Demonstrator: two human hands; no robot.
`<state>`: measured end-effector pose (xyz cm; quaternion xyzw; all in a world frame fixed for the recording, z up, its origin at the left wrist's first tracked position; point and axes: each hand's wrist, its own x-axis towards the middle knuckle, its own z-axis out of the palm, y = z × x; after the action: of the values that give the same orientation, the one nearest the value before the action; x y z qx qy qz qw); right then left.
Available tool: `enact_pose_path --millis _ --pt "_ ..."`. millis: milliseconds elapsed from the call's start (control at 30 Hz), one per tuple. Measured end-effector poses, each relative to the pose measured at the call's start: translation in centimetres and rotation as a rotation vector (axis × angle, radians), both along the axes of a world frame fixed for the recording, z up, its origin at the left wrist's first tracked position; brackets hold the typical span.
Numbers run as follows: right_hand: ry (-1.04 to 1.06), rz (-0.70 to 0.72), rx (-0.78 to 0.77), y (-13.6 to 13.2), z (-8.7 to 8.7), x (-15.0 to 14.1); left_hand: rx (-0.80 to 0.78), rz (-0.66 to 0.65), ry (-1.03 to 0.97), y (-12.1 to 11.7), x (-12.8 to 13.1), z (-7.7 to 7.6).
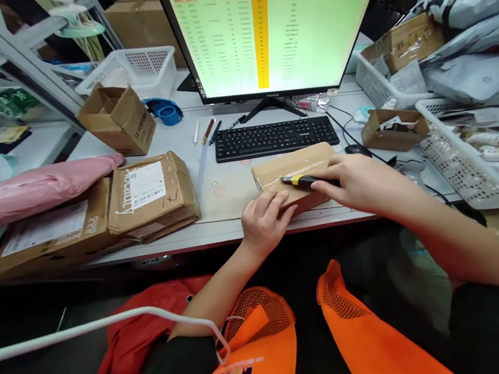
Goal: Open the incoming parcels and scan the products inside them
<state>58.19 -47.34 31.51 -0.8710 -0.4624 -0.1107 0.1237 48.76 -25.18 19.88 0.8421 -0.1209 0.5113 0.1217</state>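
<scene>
A small cardboard box (311, 156) lies at the desk's front edge, below the keyboard. My left hand (265, 221) grips its near left corner, fingers on top and thumb along the front side. Closed around a black and yellow utility knife (300, 181), my right hand (348, 181) rests over the right part of the box. The knife points left, its tip at the box's top near the tape. Whether the blade has gone into the cardboard cannot be seen.
Behind the box are a black keyboard (274, 138) and a monitor (226, 39). Taped parcels (151, 196) and a pink package (37, 192) lie to the left. On the right stand a small open box (394, 129) and a white basket (457, 163) of bottles.
</scene>
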Motion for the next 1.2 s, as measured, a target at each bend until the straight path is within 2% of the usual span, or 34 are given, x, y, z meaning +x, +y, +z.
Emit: enact_pose_path --millis 167,333,400,533,600,633,667,733,867,967,1067,1133,1200 --pt "0.129 0.097 -0.051 0.1 2.4 1.8 -0.008 -0.002 0.031 0.0 0.0 -0.4" --pt "0.067 0.061 -0.078 0.0 2.3 2.8 -0.013 -0.034 0.000 0.3 0.0 0.0" --pt "-0.011 -0.019 -0.076 -1.9 1.8 4.4 -0.003 -0.041 0.002 0.4 -0.1 0.1" --pt "-0.039 -0.240 -0.150 -9.1 0.4 8.5 0.033 -0.007 0.025 0.7 -0.1 0.1" --pt "-0.022 -0.311 -0.106 -12.0 0.0 9.0 0.040 -0.001 0.027 0.7 -0.1 0.1" --pt "-0.032 -0.322 -0.043 -12.6 -0.1 8.6 0.040 -0.002 0.026 0.6 -0.1 0.2" --pt "-0.043 -0.308 0.028 -12.5 0.0 7.8 0.041 -0.002 0.027 0.5 0.0 0.2" --pt "-0.031 -0.208 0.102 -10.4 0.4 5.6 0.041 0.003 0.036 0.3 -0.1 0.3" --pt "0.053 0.026 -0.049 -3.1 1.9 1.7 0.035 0.009 0.021 0.0 -0.3 0.4" --pt "0.048 0.050 -0.128 -0.4 2.5 1.6 0.029 0.015 0.008 -0.1 -0.3 0.4" --pt "0.003 -0.019 -0.155 -2.1 2.0 3.9 0.031 0.029 0.027 0.0 -0.3 0.3" --pt "-0.081 -0.131 -0.162 -5.2 0.9 6.1 0.041 0.021 0.023 0.1 -0.4 0.3" --pt "-0.105 -0.302 -0.230 -8.8 -0.6 8.2 0.052 0.001 0.005 0.2 -0.4 0.2"
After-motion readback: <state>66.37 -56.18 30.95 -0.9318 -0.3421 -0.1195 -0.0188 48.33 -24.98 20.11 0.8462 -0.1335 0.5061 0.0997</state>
